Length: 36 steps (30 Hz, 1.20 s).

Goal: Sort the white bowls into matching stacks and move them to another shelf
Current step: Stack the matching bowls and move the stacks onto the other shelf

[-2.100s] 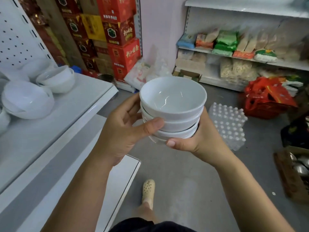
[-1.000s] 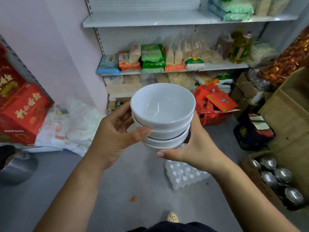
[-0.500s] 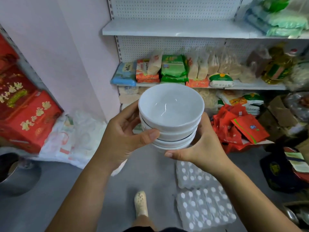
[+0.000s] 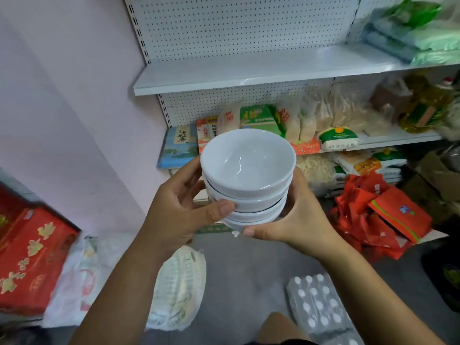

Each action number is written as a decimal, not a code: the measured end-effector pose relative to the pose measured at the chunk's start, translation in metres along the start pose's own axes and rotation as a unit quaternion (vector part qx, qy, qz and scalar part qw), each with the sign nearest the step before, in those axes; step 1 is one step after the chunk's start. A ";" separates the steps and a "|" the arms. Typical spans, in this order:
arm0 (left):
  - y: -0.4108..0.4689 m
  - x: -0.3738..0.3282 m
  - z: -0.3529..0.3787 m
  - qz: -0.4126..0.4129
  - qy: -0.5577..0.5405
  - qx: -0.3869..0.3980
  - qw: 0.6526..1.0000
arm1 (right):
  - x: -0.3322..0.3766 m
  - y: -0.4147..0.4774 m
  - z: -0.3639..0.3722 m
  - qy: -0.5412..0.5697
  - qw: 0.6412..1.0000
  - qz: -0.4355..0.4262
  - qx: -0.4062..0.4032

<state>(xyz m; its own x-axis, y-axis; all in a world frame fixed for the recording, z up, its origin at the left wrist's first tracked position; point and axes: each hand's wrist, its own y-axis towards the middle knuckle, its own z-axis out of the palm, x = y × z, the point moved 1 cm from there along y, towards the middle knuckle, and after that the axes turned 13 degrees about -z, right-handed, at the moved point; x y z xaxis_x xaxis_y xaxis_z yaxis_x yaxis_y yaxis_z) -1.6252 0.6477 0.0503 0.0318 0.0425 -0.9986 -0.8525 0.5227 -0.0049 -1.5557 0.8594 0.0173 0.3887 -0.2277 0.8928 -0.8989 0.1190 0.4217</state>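
Observation:
A stack of several white bowls [image 4: 249, 170] hangs in mid-air at the centre of the view, nested one inside the other. My left hand [image 4: 179, 210] grips the stack from the left, thumb across its lower bowls. My right hand [image 4: 296, 220] cups it from the right and underneath, thumb at the base. Straight ahead and above the bowls runs a white metal shelf [image 4: 224, 75] with a bare left part, backed by pegboard.
Green and blue bags [image 4: 410, 33] sit on the shelf's right end. Packets of food [image 4: 261, 118] fill the shelf below. On the floor lie red bags [image 4: 388, 215], a red box [image 4: 29, 257], white plastic bags [image 4: 179, 287] and wrapped bottle packs [image 4: 321, 307].
I have turned away from the shelf with the other bowls and come closer to the pegboard shelving. Both hands keep the same hold on the stack.

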 end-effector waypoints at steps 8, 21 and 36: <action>0.128 0.016 -0.021 -0.015 0.000 -0.019 1.000 | -0.070 0.109 -0.022 -0.003 1.000 0.000 0.015; 0.342 -0.002 -0.041 -0.004 -0.028 -0.064 0.998 | -0.152 0.331 -0.082 -0.013 0.997 -0.011 0.075; 0.465 -0.003 -0.173 -0.012 -0.024 -0.154 0.988 | -0.226 0.510 0.001 0.000 0.990 -0.008 0.140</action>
<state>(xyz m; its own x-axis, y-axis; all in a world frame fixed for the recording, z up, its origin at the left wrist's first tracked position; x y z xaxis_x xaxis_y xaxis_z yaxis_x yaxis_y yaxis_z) -2.1125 0.7431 0.0417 0.0717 0.0781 -0.9944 -0.9694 0.2401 -0.0510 -2.1019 0.9708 0.0299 0.4040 -0.2271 0.8861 -0.9132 -0.1571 0.3761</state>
